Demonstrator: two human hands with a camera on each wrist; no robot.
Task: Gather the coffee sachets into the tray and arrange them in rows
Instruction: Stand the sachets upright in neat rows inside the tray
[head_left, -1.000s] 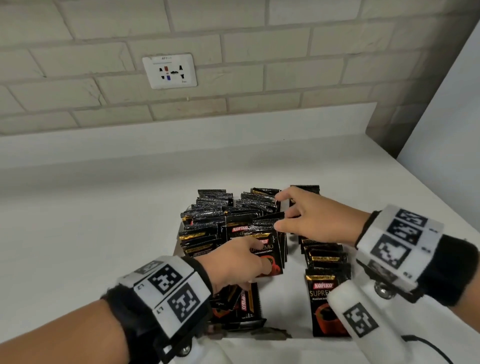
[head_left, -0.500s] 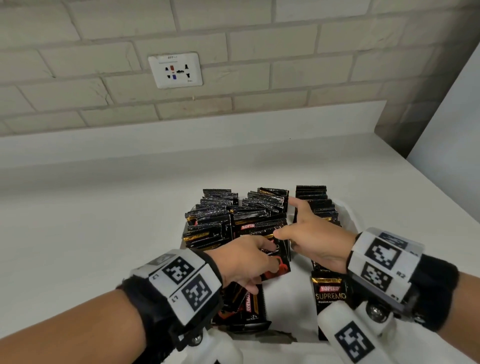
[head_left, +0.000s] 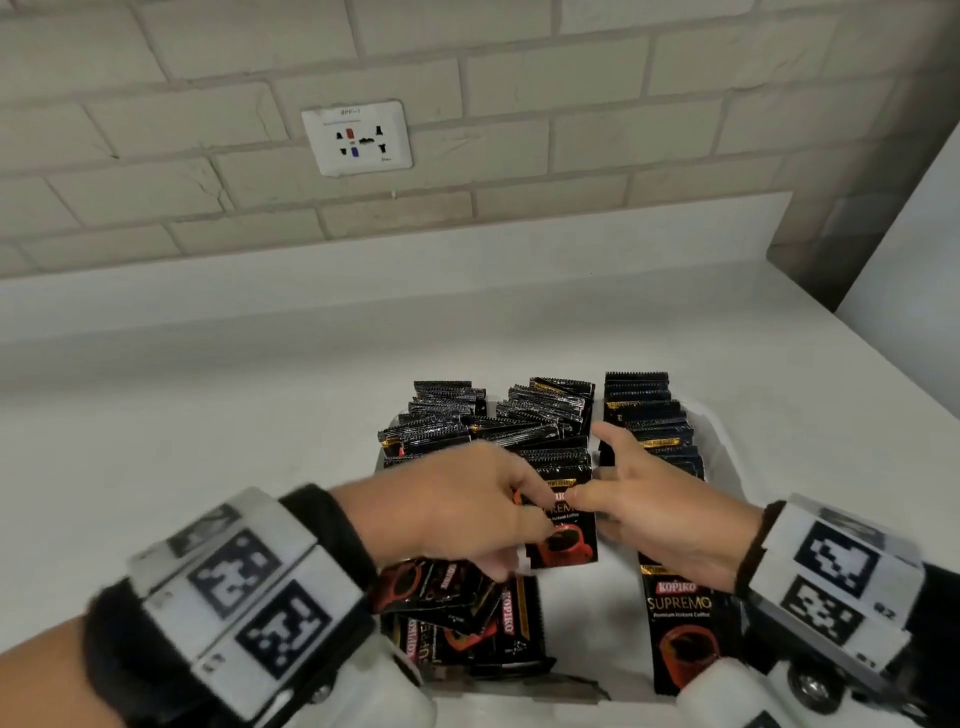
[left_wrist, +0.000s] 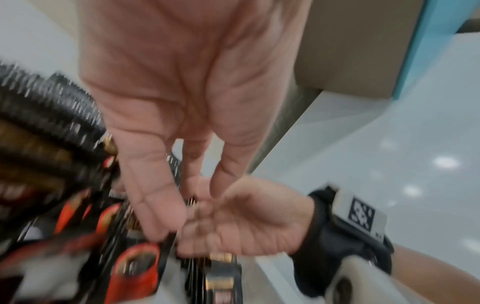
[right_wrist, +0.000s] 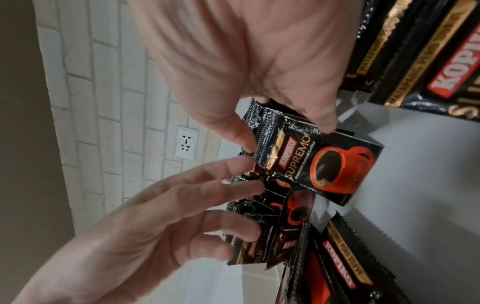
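Note:
A white tray (head_left: 587, 634) holds black coffee sachets standing in a left row (head_left: 436, 415), a middle row (head_left: 545, 415) and a right row (head_left: 649, 415). At the front of the middle row one sachet (head_left: 563, 540) (right_wrist: 324, 164) stands upright. My right hand (head_left: 649, 514) (right_wrist: 259, 61) pinches its top edge between thumb and forefinger. My left hand (head_left: 488, 514) (right_wrist: 182, 205) is just left of it, fingers spread and loose, forefinger tip beside the sachet's top corner. The left wrist view is blurred.
Loose sachets (head_left: 457, 613) lie in a heap in the tray's near left corner, and one sachet (head_left: 680, 634) lies flat at the near right. The tray stands on a white counter (head_left: 208, 415) against a brick wall with a socket (head_left: 357, 137).
My right hand came back from the far end of the rows to the front sachet and pinched its top. My left hand, which held that sachet, has loosened its fingers.

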